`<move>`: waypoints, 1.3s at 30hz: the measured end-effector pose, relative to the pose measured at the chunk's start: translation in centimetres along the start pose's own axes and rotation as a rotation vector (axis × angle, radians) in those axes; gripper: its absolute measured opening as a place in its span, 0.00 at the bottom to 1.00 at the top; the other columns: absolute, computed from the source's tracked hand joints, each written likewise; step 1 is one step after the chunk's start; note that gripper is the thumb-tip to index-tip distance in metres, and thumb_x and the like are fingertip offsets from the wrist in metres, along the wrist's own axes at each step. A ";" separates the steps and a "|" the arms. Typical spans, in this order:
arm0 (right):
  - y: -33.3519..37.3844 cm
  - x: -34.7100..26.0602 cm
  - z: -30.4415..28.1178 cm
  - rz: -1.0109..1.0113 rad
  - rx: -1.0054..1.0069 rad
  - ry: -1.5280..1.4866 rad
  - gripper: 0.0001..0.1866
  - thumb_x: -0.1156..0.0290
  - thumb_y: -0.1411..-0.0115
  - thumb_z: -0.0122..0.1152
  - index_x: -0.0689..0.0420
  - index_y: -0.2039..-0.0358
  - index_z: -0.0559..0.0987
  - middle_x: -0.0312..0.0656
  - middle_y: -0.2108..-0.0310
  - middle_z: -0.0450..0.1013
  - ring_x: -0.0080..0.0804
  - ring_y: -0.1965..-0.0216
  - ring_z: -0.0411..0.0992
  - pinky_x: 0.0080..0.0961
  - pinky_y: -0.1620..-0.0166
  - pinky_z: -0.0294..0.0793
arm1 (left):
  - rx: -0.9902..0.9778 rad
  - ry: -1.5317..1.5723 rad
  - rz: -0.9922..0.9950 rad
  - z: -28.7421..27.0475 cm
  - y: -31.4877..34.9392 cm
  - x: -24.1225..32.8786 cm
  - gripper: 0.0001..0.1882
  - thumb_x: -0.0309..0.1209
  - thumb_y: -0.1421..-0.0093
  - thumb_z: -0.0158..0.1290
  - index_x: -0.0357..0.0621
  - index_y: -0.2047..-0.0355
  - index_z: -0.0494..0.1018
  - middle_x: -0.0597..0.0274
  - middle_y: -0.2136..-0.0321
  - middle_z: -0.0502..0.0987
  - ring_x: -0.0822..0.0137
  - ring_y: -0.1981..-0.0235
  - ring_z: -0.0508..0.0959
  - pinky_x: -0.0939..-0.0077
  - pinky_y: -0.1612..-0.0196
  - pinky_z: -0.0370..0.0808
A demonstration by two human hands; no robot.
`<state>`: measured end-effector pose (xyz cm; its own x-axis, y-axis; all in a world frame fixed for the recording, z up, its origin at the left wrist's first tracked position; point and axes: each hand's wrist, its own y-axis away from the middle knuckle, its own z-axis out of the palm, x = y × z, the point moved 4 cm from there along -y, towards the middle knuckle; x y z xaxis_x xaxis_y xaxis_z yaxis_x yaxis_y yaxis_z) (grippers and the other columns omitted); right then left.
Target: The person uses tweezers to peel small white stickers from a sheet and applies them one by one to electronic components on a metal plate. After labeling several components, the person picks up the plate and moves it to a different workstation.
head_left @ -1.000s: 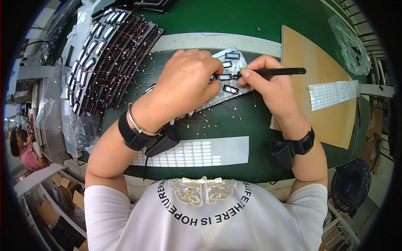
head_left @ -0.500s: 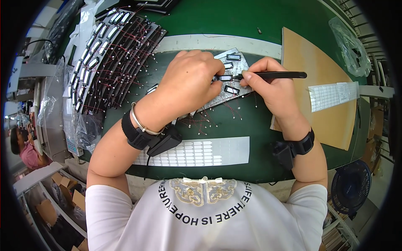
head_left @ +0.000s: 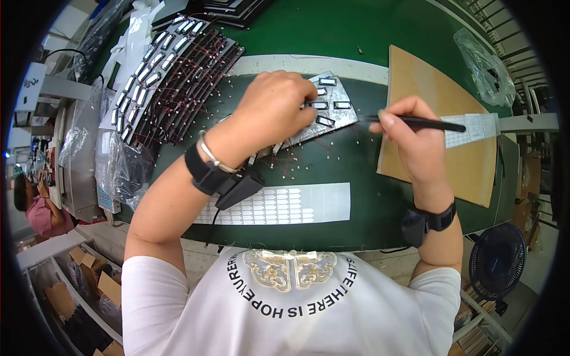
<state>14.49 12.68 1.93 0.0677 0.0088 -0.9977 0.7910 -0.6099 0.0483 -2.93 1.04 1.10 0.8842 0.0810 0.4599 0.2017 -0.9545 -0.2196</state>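
Note:
My left hand [head_left: 276, 110] is over a silver panel [head_left: 341, 92], with thumb and forefinger closed together. Whatever lies between those fingertips is too small to make out. Small black-framed white pieces [head_left: 326, 82] sit on the panel; one small piece [head_left: 319, 105] is right beside the fingertips. Off the panel's right corner, my right hand [head_left: 412, 127] grips black tweezers [head_left: 442, 124] between thumb and fingers, their thin tip pointing left toward the panel. Fine red wires with small white ends [head_left: 291, 166] trail from under the panel.
Overlapping dark panels [head_left: 178, 77] with similar pieces and red wires lie at left. A white label sheet [head_left: 326, 202] is in front, a tan board [head_left: 415, 130] at right under another label sheet [head_left: 475, 129]. Clear plastic [head_left: 484, 65] lies far right. A fan [head_left: 497, 261] stands lower right.
My right hand has drawn back to the right with the tweezers, away from the panel. A piece near the panel's right side is now uncovered. My left hand stays over the panel.

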 end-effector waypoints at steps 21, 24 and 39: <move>10.8 4.6 5.4 -0.007 -0.205 0.212 0.06 0.81 0.48 0.62 0.63 0.70 0.73 0.36 0.74 0.72 0.15 0.75 0.67 0.13 0.71 0.66 | -0.247 0.063 0.297 1.8 15.4 5.0 0.24 0.33 0.60 0.63 0.49 0.59 0.75 0.55 0.46 0.67 0.56 0.46 0.67 0.60 0.47 0.65; 10.8 5.1 5.4 -0.029 -0.204 0.265 0.06 0.81 0.48 0.62 0.63 0.71 0.74 0.35 0.75 0.72 0.15 0.75 0.67 0.13 0.71 0.66 | -0.242 0.073 0.284 2.0 15.8 4.8 0.25 0.33 0.60 0.63 0.50 0.57 0.76 0.55 0.45 0.66 0.55 0.46 0.67 0.57 0.47 0.64; 10.3 4.8 5.4 0.103 -0.205 0.232 0.05 0.80 0.47 0.61 0.63 0.71 0.73 0.35 0.75 0.73 0.15 0.74 0.69 0.13 0.70 0.68 | -0.231 0.040 0.286 1.8 15.5 4.9 0.24 0.35 0.61 0.63 0.51 0.59 0.76 0.56 0.47 0.68 0.60 0.47 0.68 0.59 0.48 0.63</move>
<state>19.67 2.14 -2.60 0.2714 0.1500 -0.9507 0.8772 -0.4450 0.1802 5.35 -12.86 -1.62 0.8728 -0.2056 0.4426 -0.1556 -0.9769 -0.1467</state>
